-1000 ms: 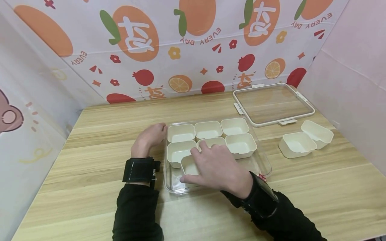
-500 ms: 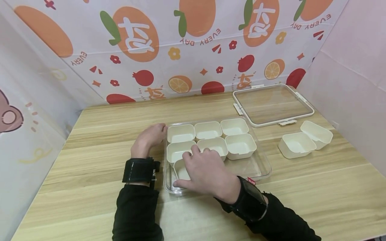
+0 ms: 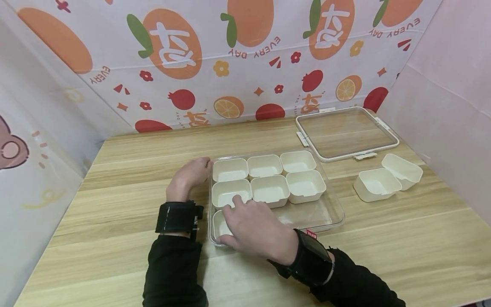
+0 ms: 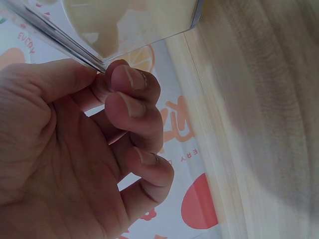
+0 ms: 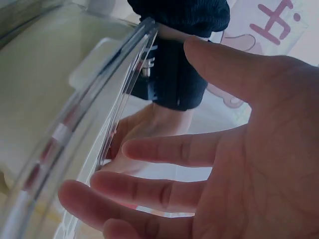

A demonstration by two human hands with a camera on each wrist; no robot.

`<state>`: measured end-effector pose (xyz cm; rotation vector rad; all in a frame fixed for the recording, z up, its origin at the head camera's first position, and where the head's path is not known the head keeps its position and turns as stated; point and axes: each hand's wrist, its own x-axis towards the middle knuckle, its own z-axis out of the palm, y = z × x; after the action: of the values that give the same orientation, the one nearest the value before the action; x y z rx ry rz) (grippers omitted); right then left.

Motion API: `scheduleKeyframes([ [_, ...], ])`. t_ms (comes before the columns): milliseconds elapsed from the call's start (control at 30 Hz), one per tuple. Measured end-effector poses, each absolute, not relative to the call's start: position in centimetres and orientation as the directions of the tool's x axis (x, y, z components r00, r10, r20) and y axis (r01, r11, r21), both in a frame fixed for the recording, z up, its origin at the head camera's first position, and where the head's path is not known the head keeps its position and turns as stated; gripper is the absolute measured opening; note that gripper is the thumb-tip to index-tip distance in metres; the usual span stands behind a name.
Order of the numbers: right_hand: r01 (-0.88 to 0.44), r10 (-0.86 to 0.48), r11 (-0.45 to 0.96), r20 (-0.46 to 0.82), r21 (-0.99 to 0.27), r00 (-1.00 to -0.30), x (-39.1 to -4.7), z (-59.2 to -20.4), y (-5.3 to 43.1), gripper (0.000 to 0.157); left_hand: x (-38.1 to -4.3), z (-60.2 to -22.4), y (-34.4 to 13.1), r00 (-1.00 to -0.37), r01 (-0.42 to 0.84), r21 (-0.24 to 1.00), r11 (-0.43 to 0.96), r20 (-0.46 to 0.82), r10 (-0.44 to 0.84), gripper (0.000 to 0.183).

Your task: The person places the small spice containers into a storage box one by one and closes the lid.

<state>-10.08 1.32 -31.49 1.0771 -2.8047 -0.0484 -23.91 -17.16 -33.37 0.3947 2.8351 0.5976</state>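
Observation:
A clear plastic box (image 3: 312,214) holds two rows of three cream cups, with another cream cup (image 3: 220,225) in its front left corner. My left hand (image 3: 192,174) is at the box's far left side; the left wrist view shows its thumb and index finger pinching the clear rim (image 4: 75,46). Over the front left cup lies my right hand (image 3: 258,226), covering the cup's right part in the head view. In the right wrist view the right hand's fingers (image 5: 172,149) are extended and its thumb stands apart, with nothing between them, beside the clear wall.
A clear lid (image 3: 347,132) with a cream frame and side clips lies at the back right. Two more cream cups stand right of the box, one upright (image 3: 377,186) and one tilted (image 3: 404,170) against it. Printed cloth hangs behind the wooden table (image 3: 115,204).
My right hand has moved left and toward me with a cream cup, which has gone down into the box's front left corner. The fingers have let go of it. My left hand has stayed put.

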Motion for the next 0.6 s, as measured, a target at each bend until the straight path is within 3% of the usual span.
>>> scheduleKeyframes([
  [267,-0.624,-0.627,0.778,0.119,0.071,-0.770,-10.6,-31.6,2.5,0.048,-24.0,-33.4,-17.1,-0.939,0.206,0.420,0.884,-0.168,0.298,0.033],
  [600,-0.659,-0.659,0.752,0.049,0.012,-0.751,-10.8,-32.1,2.9,0.043,-24.0,-33.4,-17.1,-0.938,0.210,0.412,0.887,-0.171,0.302,0.033],
])
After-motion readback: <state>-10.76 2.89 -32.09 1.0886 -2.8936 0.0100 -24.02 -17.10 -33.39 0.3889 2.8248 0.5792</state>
